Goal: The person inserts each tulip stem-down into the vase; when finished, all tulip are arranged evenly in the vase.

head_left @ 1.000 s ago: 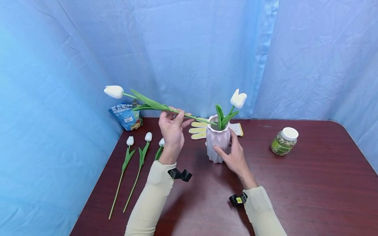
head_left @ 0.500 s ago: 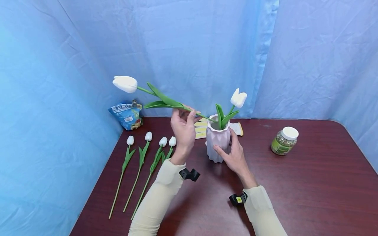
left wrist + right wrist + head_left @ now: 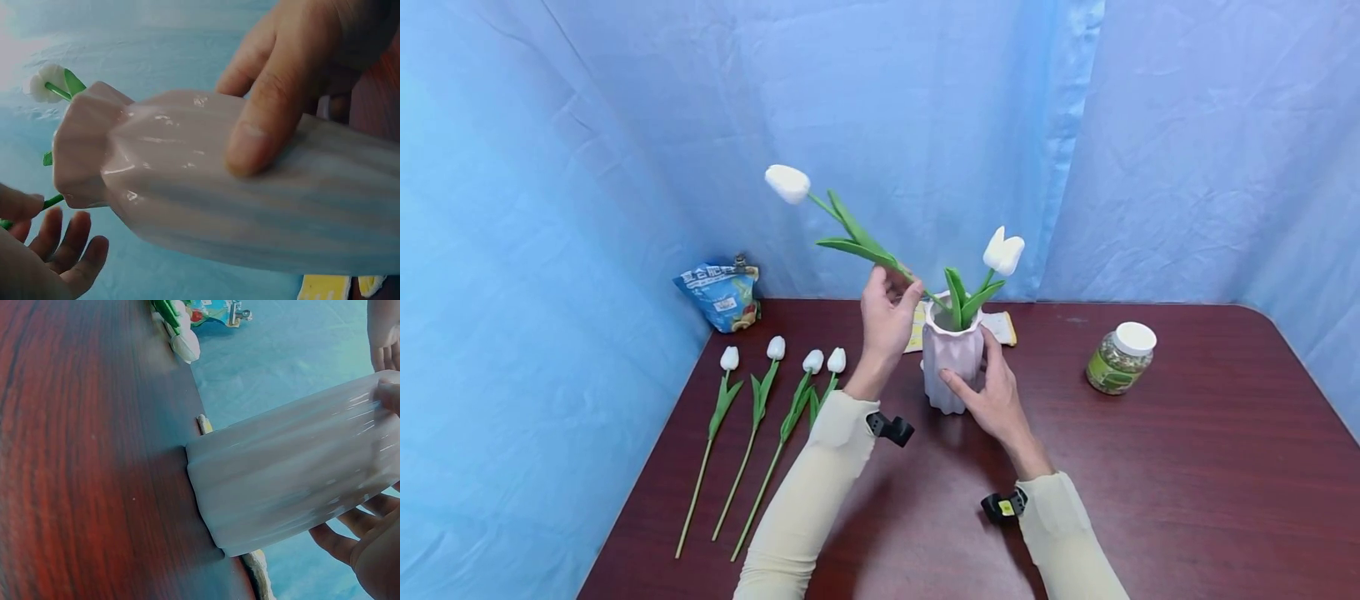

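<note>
My left hand [image 3: 886, 325] pinches the stem of a white tulip [image 3: 787, 183], which slants up to the left. Its lower end reaches into the mouth of a pale pink fluted vase [image 3: 951, 367]. In the left wrist view, left fingers pinch the green stem [image 3: 54, 201] right beside the wavy rim. Around the vase's right side, my right hand [image 3: 996, 400] grips its body, thumb at the front. The right wrist view has the vase [image 3: 281, 469] with its base on the table. Another tulip [image 3: 1003, 252] stands in the vase, leaning right.
Several white tulips [image 3: 764, 475] lie on the dark red-brown table [image 3: 1187, 467] at the left. A blue bag [image 3: 721, 298] with a clip stands at the back left. Behind the vase lies a yellow-and-white glove [image 3: 999, 327]. A white-lidded jar [image 3: 1120, 360] stands at the right.
My left hand has moved right toward the vase with the tulip. The bloom has risen and the stem is steeper, its end now inside the mouth. My right hand stays on the vase.
</note>
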The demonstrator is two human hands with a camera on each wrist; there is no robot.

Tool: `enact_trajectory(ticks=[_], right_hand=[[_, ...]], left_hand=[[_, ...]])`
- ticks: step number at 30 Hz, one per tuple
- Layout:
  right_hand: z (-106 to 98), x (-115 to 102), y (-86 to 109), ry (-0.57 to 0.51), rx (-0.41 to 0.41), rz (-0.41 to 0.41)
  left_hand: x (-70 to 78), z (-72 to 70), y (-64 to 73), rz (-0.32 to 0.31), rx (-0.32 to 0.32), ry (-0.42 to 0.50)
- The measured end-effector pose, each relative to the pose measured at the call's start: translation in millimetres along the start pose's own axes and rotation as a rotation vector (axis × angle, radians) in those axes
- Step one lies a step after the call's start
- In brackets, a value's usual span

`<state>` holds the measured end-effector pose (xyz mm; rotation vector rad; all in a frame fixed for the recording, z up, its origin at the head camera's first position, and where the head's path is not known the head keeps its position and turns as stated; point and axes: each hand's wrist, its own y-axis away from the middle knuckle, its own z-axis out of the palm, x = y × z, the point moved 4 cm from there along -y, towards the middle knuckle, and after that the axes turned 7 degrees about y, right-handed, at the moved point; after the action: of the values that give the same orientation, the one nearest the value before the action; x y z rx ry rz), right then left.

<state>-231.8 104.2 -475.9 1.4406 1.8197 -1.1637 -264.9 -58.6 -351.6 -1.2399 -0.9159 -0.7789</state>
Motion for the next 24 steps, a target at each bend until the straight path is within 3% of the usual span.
enact_trajectory(ticks=[5,9,14,24], right_hand=[[0.1,-1.0,1.1,0.006,-0.002,0.004],[0.1,-1.2,1.4,0.005,-0.007,0.007],[-0.1,-1.4,1.0,0.009,-0.01,0.011],[-0.4,0.1,0.8,0.005,0.005,0.008]], left_hand=[[-3.4,2.8,2.7,-0.084,-0.205,-0.216],[-6.3,-0.3,7.3,-0.159,-0.304,-0.265],[-7.8,-7.7,11.7,-0.214,-0.319,-0.228],[6.7,-36.3,9.8,-0.165,-0.262,-0.105]])
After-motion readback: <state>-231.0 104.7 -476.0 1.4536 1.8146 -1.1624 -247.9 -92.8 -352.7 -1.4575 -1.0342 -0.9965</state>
